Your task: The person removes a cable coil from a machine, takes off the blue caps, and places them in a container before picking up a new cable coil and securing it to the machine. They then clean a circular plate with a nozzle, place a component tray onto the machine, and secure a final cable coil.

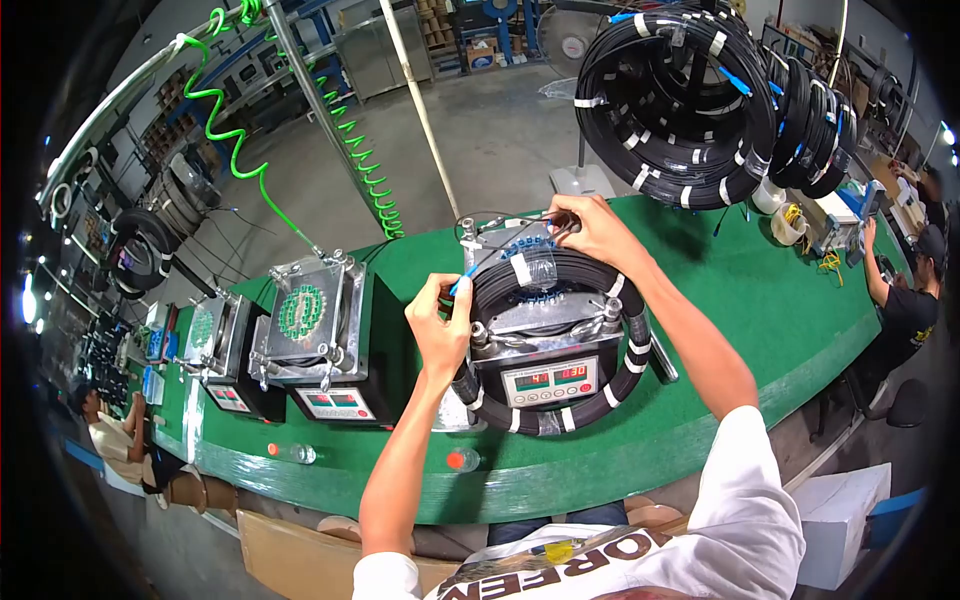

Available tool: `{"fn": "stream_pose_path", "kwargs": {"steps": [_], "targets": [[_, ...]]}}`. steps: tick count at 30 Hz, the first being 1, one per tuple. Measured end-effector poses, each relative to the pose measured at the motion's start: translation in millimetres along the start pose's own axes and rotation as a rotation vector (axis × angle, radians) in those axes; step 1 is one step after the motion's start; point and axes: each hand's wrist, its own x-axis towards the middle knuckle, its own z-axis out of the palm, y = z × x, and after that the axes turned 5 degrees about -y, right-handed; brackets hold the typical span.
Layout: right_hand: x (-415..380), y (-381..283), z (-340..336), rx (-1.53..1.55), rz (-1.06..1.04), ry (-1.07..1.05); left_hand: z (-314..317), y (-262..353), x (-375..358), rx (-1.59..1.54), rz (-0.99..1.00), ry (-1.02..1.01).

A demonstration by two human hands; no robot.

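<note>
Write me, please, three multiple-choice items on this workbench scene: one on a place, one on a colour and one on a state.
1. Where does the black cable coil lie?
A. around the machine with the red display
B. on the floor
C. inside a box

2. What colour is the bench top?
A. grey
B. green
C. white

3. What is the left hand doing?
A. resting flat on the bench
B. hanging free in the air
C. pinching a thin blue piece at the coil's edge

Answers: 1 A, the coil rings the machine. 2 B, green covers the bench. 3 C, its fingers close on the blue piece, while the right hand holds thin black leads behind the coil.
</note>
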Motion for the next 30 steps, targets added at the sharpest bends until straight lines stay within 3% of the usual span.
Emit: {"fn": "stream_pose_path", "kwargs": {"steps": [30], "targets": [[0.4, -7.2, -5.5, -0.031, 0.010, -0.150, 1.0, -2.6, -0.9, -0.055, -0.029, 0.010]]}}
